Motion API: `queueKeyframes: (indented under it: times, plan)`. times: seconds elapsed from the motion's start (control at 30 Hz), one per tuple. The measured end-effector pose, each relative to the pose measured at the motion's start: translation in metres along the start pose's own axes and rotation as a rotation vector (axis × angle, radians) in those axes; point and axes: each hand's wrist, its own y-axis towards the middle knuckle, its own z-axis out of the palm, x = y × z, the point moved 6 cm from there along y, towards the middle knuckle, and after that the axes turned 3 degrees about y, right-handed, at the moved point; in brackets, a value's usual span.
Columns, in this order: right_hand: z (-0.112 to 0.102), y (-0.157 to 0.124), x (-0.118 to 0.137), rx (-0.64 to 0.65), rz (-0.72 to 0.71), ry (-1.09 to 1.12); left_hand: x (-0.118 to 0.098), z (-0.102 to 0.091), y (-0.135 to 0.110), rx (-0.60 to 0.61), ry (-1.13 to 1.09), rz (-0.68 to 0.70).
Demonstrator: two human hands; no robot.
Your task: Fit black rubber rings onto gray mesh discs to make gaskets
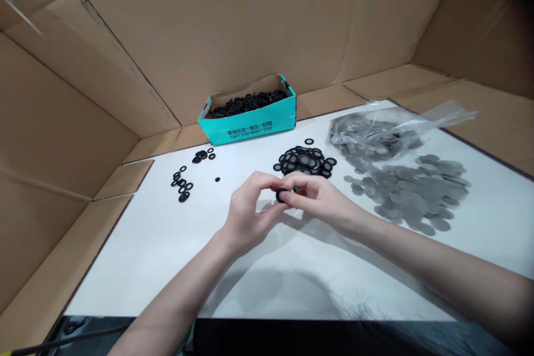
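Note:
Above the middle of the white table, my left hand (252,206) and my right hand (319,200) meet at the fingertips around one black ring (279,196). The fingers of both hands pinch it, and my right thumb lies across its face. Whether a grey disc sits inside this ring is hidden by the thumb. Just beyond the hands is a pile of black rings with grey disc centres (304,160). To the right of my right hand spreads a heap of loose grey discs (411,192).
A turquoise box (254,122) full of black rings stands at the back. A clear plastic bag (375,136) of grey discs lies at the back right. Several loose black rings (181,182) are scattered at left, near a small black piece (217,179). Cardboard walls (250,22) surround the table.

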Motion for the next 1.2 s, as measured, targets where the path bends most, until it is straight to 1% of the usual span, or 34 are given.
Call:
queueKeyframes:
  times: [0.17, 0.27, 0.47, 0.6, 0.8, 0.9, 1.0, 1.2]
  plan:
    - [-0.0007, -0.0019, -0.0001, -0.041, -0.022, -0.006, -0.0049, 0.0, -0.0008, -0.043, 0.023, 0.075]
    - [-0.0005, -0.0022, -0.0017, -0.047, -0.014, 0.022, -0.0052, -0.0004, -0.0014, -0.045, 0.035, 0.079]
    - [0.0003, -0.0009, -0.0018, -0.006, 0.053, 0.074, -0.0024, -0.001, -0.0024, 0.001, 0.039, 0.055]
    - [0.0008, -0.0007, -0.0024, 0.028, 0.092, 0.11, -0.0011, -0.0014, -0.0027, 0.033, 0.039, 0.065]
    - [0.0011, -0.0006, -0.0026, 0.034, 0.108, 0.106, 0.0009, 0.0018, -0.0019, 0.156, 0.008, 0.052]
    - [0.0011, -0.0007, -0.004, 0.036, 0.121, 0.087, -0.0003, -0.0003, -0.0003, 0.119, 0.028, 0.079]
    - [0.0008, -0.0003, -0.0038, 0.045, 0.096, 0.059, -0.0014, -0.0018, 0.0009, 0.084, 0.052, 0.099]
    - [-0.004, 0.0022, -0.0008, 0.027, 0.024, -0.021, -0.0008, 0.0007, 0.0005, 0.161, 0.01, 0.084]
